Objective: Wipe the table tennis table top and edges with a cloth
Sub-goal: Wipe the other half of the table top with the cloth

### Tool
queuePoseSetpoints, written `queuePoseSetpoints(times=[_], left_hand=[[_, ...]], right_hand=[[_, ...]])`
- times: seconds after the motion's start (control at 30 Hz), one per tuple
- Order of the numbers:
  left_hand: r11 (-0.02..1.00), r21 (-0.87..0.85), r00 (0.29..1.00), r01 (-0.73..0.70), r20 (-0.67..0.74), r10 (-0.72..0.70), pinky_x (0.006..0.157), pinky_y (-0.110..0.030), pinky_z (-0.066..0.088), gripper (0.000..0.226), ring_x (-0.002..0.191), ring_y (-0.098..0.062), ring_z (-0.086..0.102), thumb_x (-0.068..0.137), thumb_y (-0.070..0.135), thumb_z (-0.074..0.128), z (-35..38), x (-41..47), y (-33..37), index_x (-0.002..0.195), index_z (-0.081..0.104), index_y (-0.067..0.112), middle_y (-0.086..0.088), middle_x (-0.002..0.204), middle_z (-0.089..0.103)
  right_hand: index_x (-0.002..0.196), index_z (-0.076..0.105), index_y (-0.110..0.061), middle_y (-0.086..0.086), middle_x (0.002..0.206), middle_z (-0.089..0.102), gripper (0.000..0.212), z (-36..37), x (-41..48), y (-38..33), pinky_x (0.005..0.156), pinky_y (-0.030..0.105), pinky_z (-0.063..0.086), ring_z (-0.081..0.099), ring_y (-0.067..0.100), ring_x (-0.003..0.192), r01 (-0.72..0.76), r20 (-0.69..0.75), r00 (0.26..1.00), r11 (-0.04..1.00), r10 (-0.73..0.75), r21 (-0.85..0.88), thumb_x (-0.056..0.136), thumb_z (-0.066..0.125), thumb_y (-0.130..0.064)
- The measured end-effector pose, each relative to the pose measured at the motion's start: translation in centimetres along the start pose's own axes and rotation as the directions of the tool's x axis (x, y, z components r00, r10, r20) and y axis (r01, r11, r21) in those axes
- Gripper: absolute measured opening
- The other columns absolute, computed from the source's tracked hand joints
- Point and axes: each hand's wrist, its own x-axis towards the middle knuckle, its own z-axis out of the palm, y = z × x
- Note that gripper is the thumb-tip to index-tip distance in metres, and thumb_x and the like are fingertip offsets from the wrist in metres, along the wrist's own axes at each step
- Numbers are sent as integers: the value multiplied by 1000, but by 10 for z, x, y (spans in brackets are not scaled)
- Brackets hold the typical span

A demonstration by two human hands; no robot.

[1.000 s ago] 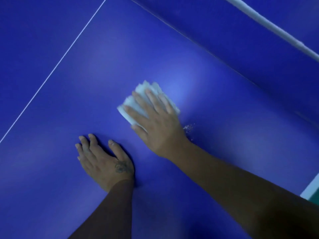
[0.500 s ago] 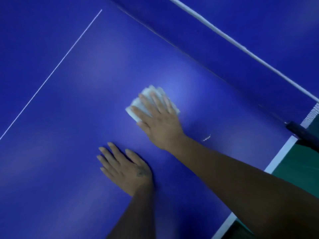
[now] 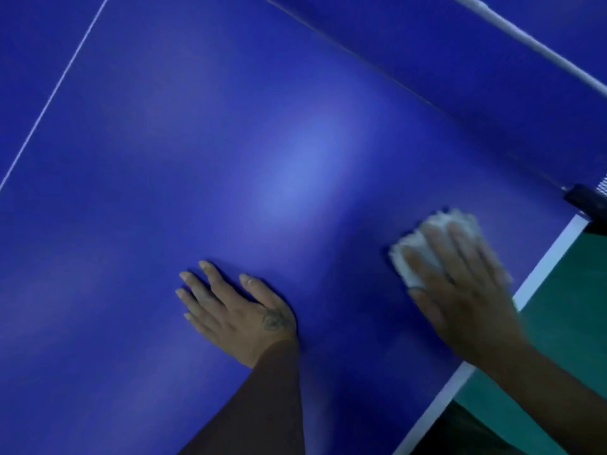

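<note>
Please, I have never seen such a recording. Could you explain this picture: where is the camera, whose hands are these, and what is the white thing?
No machine is here: a person works with bare hands. The camera sits on that person's head, looking forward and down, so you see their own arms. The big surface is a dark blue table tennis table with thin white lines; its net with a white top band crosses the upper right. The left hand rests flat on the table, holding nothing. The right hand, blurred, presses a crumpled white cloth onto the table near its white side edge.
</note>
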Motion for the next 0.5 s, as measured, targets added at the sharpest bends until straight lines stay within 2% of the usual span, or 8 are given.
queuePoseSetpoints(times=[0.07, 0.2, 0.27, 0.37, 0.43, 0.5], left_hand=[[1000, 1, 1000, -5, 4, 5, 135, -52, 16, 61, 165, -34, 24, 110, 32, 47, 0, 0, 0, 166, 40, 11, -13, 176, 31], [1000, 1, 1000, -4, -4, 4, 134, -54, 16, 61, 166, -33, 23, 110, 35, 47, 2, 1, -4, 167, 40, 14, -11, 177, 30], [1000, -5, 1000, -9, -20, 9, 134, -54, 17, 60, 165, -33, 25, 110, 36, 46, 4, 1, -4, 166, 41, 14, -12, 176, 31], [1000, 0, 999, 6, -52, -6, 134, -52, 17, 60, 164, -34, 27, 110, 38, 43, 6, 5, -2, 165, 44, 14, -12, 175, 34], [1000, 10, 998, 1, -61, 0, 134, -50, 17, 60, 164, -33, 27, 110, 41, 40, 3, 2, -1, 165, 44, 15, -12, 175, 34], [1000, 2, 999, -6, -39, 6, 135, -49, 14, 62, 165, -32, 25, 110, 44, 36, 1, 1, 1, 166, 42, 17, -10, 176, 31]], right_hand=[[171, 27, -27, 11, 179, 19, 62, -4, -17, 10, 132, 62, 15, 16, 40, 165, -79, 38, 996, 997, 79, -21, 114, 33, -51], [170, 31, -27, 15, 178, 21, 58, -1, 39, -32, 130, 67, 15, 15, 45, 164, -215, -70, 974, 977, 215, 12, 116, 30, -47], [168, 36, -30, 14, 177, 24, 55, 6, 87, -64, 128, 69, 15, 17, 45, 164, -204, -139, 968, 978, 208, 44, 116, 29, -46], [167, 35, -37, 5, 179, 20, 55, 11, 123, -119, 131, 65, 7, 12, 38, 166, -105, -128, 985, 991, 115, 87, 114, 28, -48], [167, 35, -37, 2, 179, 21, 55, 14, 97, -132, 133, 60, 6, 11, 33, 167, -46, -112, 992, 992, 59, 117, 113, 35, -46], [166, 40, -36, 4, 177, 27, 53, 15, 49, -115, 132, 59, 14, 16, 34, 166, -29, -129, 991, 993, 44, 115, 113, 43, -41]])
